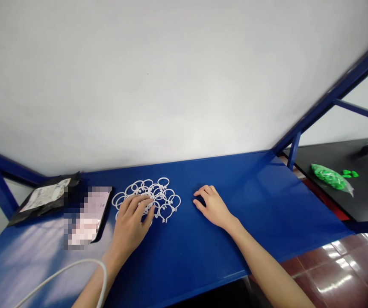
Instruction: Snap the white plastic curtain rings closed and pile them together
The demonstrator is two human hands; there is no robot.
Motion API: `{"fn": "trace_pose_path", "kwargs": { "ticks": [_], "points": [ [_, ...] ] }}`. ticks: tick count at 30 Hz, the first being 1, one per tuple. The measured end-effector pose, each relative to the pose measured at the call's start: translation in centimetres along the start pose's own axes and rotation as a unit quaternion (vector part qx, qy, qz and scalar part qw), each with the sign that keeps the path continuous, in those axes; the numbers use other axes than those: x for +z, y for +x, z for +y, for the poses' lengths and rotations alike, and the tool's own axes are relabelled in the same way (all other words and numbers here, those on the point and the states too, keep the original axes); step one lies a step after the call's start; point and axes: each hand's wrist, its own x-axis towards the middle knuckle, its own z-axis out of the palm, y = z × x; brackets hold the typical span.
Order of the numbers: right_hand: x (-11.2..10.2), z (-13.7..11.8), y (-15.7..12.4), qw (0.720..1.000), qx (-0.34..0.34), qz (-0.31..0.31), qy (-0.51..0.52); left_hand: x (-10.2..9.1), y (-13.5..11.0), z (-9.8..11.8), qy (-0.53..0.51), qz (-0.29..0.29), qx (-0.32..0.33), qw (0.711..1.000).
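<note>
Head view: white rings (158, 196) lie overlapping on a blue table (184, 252). The left hand (131, 222) covers some, fingers bent; cannot tell if gripping. The right hand (214, 207), apart, is loosely open, empty. Tangled loops likely need gentle, single lifting.

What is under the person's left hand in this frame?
Under the left hand are some of the thin white plastic-looking rings heaped on the smooth blue tabletop. Others show beyond it; whatever the palm covers cannot be seen.
</note>
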Motion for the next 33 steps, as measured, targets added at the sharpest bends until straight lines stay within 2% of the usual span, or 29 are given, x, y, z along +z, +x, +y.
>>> {"fn": "trace_pose_path", "kwargs": {
  "ticks": [13,22,28,33],
  "points": [
    [0.2,0.2,0.1,1.000,0.001,0.007,0.003,-0.2,0.2,-0.3,0.008,-0.002,0.004,1.000],
    [0.2,0.1,0.1,1.000,-0.002,0.003,0.003,-1.2,-0.2,-1.5,0.043,-0.103,-0.037,0.993],
    [0.2,0.1,0.2,1.000,-0.007,0.007,0.000,-0.6,0.0,-1.4,0.062,-0.060,-0.006,0.996],
    [0.3,0.1,0.1,1.000,-0.014,0.019,0.002,-0.7,0.1,-0.9,0.031,-0.013,-0.015,0.999]
  ]
}}
